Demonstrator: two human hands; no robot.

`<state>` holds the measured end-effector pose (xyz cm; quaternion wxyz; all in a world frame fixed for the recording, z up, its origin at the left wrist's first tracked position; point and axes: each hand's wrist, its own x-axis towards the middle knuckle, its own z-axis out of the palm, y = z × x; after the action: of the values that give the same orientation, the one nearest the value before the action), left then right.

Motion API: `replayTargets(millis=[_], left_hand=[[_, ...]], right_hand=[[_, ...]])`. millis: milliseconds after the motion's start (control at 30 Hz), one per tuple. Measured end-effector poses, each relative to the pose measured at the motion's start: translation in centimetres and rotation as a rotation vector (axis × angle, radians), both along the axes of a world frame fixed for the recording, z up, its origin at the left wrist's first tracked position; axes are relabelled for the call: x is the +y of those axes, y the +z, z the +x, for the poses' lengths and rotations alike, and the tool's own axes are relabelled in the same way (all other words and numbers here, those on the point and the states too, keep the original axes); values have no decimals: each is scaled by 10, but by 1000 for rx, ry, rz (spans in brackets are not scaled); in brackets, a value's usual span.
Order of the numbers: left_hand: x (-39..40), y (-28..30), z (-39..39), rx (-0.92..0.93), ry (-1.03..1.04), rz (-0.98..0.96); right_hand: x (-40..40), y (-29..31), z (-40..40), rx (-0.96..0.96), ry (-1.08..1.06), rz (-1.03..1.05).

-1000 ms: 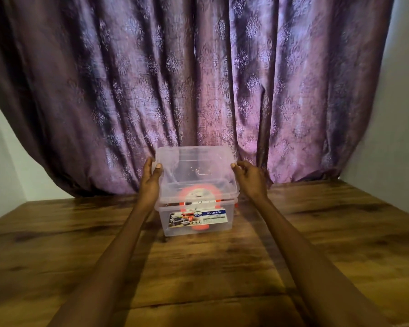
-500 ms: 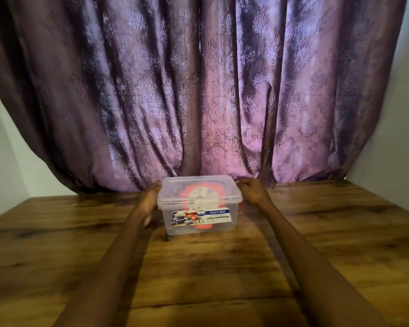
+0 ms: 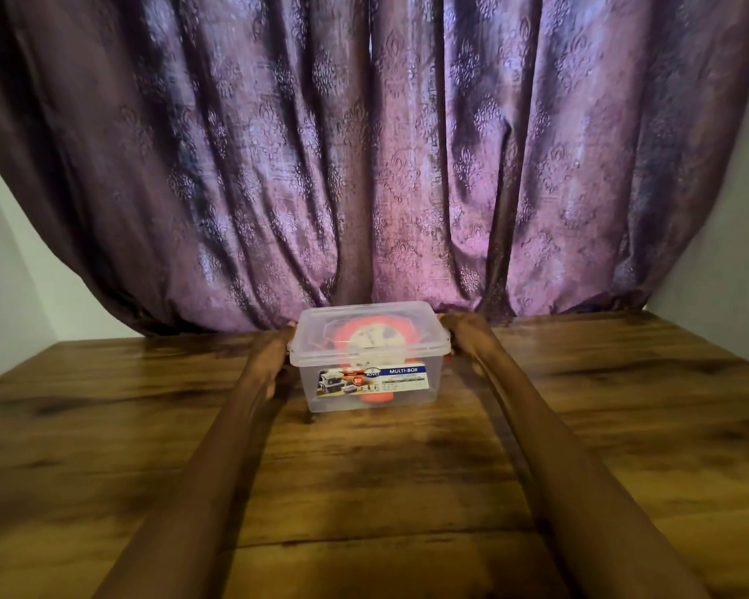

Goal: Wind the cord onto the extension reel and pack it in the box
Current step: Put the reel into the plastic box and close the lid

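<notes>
Head view shows the clear plastic box [image 3: 370,382] standing on the wooden table [image 3: 364,490], close in front of the purple curtain [image 3: 364,166], with its lid [image 3: 364,328] lying flat across the rim. Through the lid and walls the orange extension reel [image 3: 366,337] can be seen inside; the cord itself is too hazy to make out, though nothing trails outside the box. The left hand [image 3: 275,358] presses against the left end and the right hand [image 3: 461,335] against the right end, both at lid level; whether the fingers grip the side clips or merely rest there cannot be told. By the look of it, winding and packing are done, and at most the latching of the lid remains.
</notes>
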<state>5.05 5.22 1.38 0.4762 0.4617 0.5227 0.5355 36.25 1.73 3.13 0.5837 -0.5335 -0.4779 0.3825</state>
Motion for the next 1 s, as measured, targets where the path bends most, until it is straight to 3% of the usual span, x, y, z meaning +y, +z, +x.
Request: replayTargets(millis=[100,167,400,667,833,1000], left_hand=[[3,-5,-6,11,-7,-21],[-5,-8,-1,-75,-27,-48],[-14,-11,3,-134,-149,-96],[-3,-11,-5,-354,-89,-186],[-6,-14,11,-680,-39,-8],[-27,-23,35,-546,-236,186]], right_hand=[[-5,-1,-6,14,-55,36],[-8,-8,-7,92,-84,37],[-8,-29,-1,130,55,-203],[-2,-36,-7,316,-18,-155],[-1,-34,-14,490,-41,-64],[-5,-41,-26,443,97,19]])
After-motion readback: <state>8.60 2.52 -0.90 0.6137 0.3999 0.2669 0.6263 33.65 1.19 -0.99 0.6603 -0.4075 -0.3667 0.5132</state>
